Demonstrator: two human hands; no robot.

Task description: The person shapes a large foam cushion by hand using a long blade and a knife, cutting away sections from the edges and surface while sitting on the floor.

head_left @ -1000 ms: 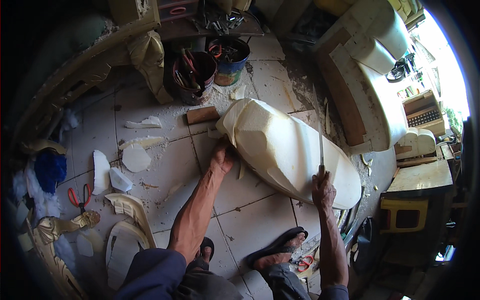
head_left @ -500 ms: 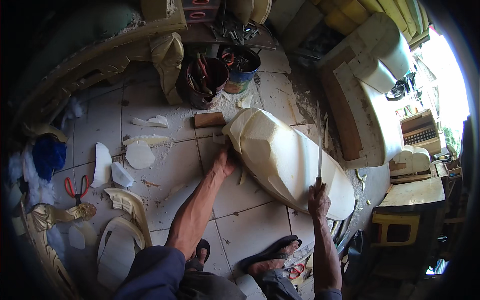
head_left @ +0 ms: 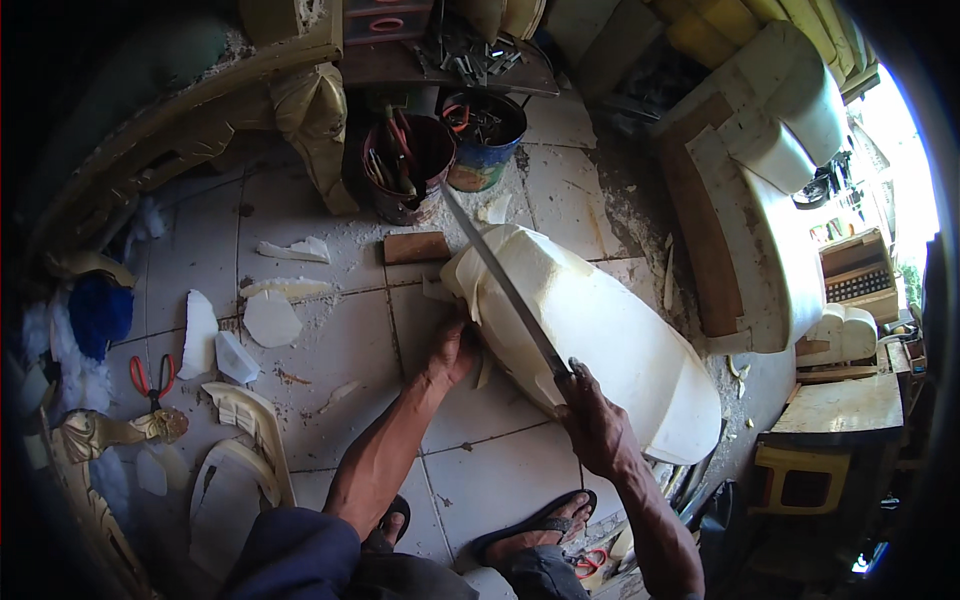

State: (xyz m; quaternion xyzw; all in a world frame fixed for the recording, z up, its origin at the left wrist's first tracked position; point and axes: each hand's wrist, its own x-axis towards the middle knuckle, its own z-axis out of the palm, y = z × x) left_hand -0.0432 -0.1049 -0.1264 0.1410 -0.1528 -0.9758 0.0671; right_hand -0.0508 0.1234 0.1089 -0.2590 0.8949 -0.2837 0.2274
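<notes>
A long, cream-coloured foam seat (head_left: 620, 340) lies slantwise on the tiled floor in front of me. My left hand (head_left: 457, 352) grips its near left end; the fingers curl at the edge and are partly hidden. In my right hand (head_left: 597, 425) is the handle of a long-bladed knife (head_left: 505, 280). Its blade slants up and left across the foam, the tip close to a dark red bucket. Whether the blade touches the foam, I cannot tell. A brown wooden block (head_left: 417, 248) lies just beyond the seat's left end.
Foam offcuts (head_left: 272, 318) and red-handled scissors (head_left: 153, 378) lie at the left. At the back stand a dark red bucket of tools (head_left: 440, 160) and a blue bucket (head_left: 487, 170). A carved wooden frame (head_left: 310, 130) runs along the far left, a large padded piece (head_left: 740, 220) at right.
My right hand has moved left, and the knife has swung from nearly upright to slanting left across the foam. My left hand stays at the seat's end. The view has shifted slightly.
</notes>
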